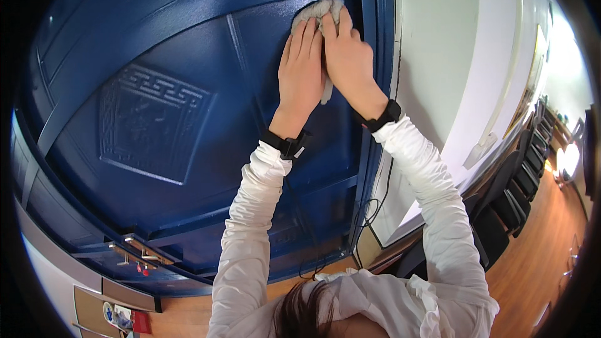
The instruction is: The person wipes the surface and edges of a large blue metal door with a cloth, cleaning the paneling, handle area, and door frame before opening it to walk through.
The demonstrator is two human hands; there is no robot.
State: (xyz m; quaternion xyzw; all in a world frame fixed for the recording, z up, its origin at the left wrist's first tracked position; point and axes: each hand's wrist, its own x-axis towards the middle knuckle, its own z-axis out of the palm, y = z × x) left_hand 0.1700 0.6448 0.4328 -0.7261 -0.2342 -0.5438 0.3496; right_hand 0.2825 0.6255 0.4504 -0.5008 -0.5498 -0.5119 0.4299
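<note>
My left hand (303, 68) and my right hand (347, 56) lie side by side, raised against the upper right part of a blue panelled door (188, 150). Under the fingers of both is a crumpled light grey cloth (317, 9), pressed to the recessed panel near the frame; a strip of it hangs below, between the hands. Black bands circle both wrists. On the door's panel, left of the hands, is an embossed square ornament (155, 124).
Brass door handles (145, 253) with a red item hanging sit at lower left. A white wall (436, 47) adjoins the door frame. Black cables (371, 213) hang at the corner. A row of black chairs (507, 202) stands at right on wooden flooring. Boxed items (124, 317) are at lower left.
</note>
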